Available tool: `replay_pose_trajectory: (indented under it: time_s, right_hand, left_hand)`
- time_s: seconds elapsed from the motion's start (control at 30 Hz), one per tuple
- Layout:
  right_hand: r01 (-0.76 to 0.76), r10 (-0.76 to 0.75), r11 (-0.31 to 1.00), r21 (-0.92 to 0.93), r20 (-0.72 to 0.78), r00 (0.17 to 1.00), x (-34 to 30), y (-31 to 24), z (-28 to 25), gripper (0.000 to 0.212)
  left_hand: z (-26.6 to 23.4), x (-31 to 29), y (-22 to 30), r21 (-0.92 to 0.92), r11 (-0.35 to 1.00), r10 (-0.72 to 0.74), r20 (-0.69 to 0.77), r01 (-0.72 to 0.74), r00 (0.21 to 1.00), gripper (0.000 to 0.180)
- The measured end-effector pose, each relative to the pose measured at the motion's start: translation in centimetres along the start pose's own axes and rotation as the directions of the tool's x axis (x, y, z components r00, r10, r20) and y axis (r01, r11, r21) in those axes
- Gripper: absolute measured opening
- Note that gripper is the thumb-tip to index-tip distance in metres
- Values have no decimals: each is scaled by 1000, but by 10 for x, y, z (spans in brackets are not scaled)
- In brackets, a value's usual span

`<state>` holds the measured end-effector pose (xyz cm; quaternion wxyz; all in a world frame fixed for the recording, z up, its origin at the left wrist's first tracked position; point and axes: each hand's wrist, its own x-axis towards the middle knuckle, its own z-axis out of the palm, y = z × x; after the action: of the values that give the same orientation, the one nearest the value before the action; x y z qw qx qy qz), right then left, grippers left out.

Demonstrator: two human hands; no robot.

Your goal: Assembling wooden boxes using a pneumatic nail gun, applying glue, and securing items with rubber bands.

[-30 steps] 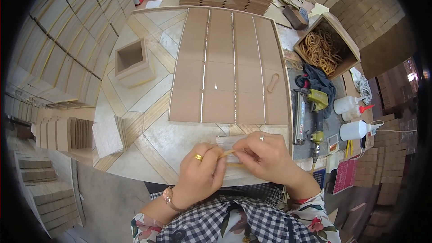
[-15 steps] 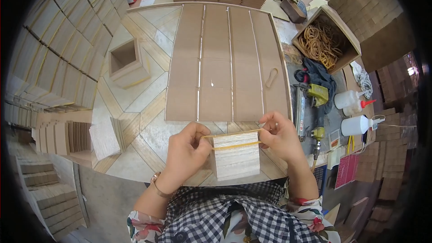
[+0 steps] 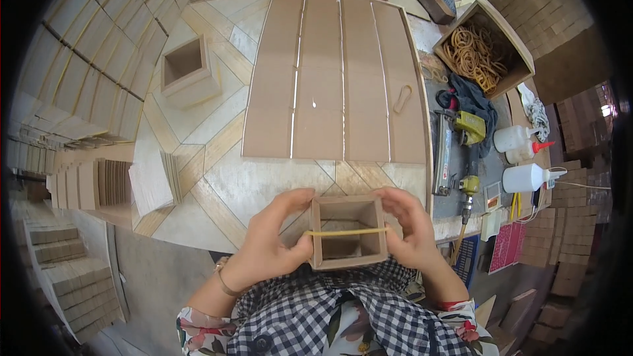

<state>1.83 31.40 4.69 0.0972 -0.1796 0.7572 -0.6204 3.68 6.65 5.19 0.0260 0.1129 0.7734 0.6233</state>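
A small open-ended wooden box (image 3: 349, 213) is held over the near table edge, its opening facing the camera. My left hand (image 3: 270, 240) grips its left side and my right hand (image 3: 412, 234) its right side. A stretched yellow rubber band (image 3: 346, 232) crosses the opening, with my thumbs close to its ends. Beyond my hands lies a brown board (image 3: 320, 86) marked with long white lines, which look like glue, and one white drop. A loose rubber band (image 3: 402, 99) rests on its right part. Another open box (image 3: 191, 72) stands to the left on the table.
At the far right a wooden bin (image 3: 516, 22) holds many rubber bands. Below it lie a dark cloth, a yellow-green air tool (image 3: 470, 127) and white squeeze bottles (image 3: 524, 179). Thin panels (image 3: 155, 183) lean at the left edge. Banded stacks (image 3: 99, 59) rise beyond the table.
The box has turned from its pale side face to its open end and come nearer to me. My hands have moved from the band's ends to the box's sides.
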Motion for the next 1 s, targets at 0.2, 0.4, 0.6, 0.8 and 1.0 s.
replay_pose_trajectory:
  time_s: [0.2,0.4,0.6,0.8,1.0]
  right_hand:
    - [22,-66,989,-146,-307,949,2,21,17,20]
    - [-257,303,935,245,-173,937,15,28,9,21]
    - [-188,118,747,637,152,981,-10,43,-5,85]
    - [-12,7,999,36,152,988,-29,26,10,125]
    - [-431,387,855,287,199,900,-8,-12,16,100]
  left_hand:
    - [4,4,-28,42,991,130,-116,-126,985,30]
    - [8,19,-40,-498,821,-229,159,278,960,20]
    - [4,-14,-44,-170,985,12,48,-3,999,35]
    - [-3,-45,-38,245,816,444,314,-524,839,68]
    - [-10,-34,-4,378,823,317,312,-424,895,93]
